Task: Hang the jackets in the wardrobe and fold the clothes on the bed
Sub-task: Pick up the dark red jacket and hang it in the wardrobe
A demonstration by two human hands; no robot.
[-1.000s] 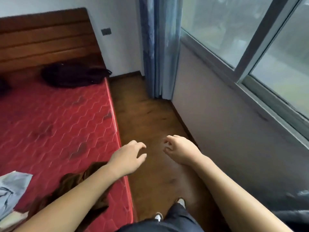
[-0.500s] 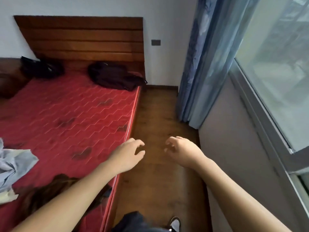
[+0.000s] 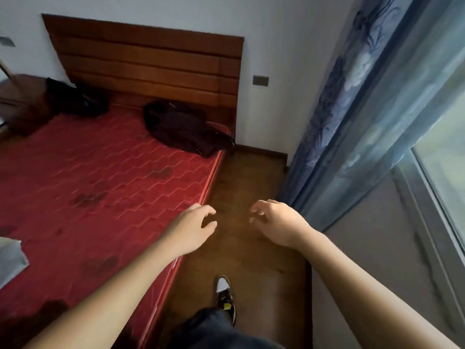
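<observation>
A dark jacket (image 3: 186,129) lies crumpled at the far right corner of the red mattress (image 3: 100,187), near the wooden headboard (image 3: 151,64). A second dark garment (image 3: 75,99) lies at the far left by the headboard. A pale grey cloth (image 3: 10,258) shows at the left edge, and a brown garment (image 3: 42,313) peeks out under my left forearm. My left hand (image 3: 193,227) hovers over the mattress's right edge, fingers loosely curled, holding nothing. My right hand (image 3: 276,222) hangs over the floor, fingers relaxed and empty.
A strip of wooden floor (image 3: 246,187) runs between the bed and the wall. A blue curtain (image 3: 352,109) hangs on the right beside a window (image 3: 442,172). My shoe (image 3: 225,295) is on the floor. A wall switch (image 3: 260,80) sits right of the headboard.
The view has swung left and forward along the bedside, bringing the whole headboard and both dark garments into sight. Both hands stay out in front, empty.
</observation>
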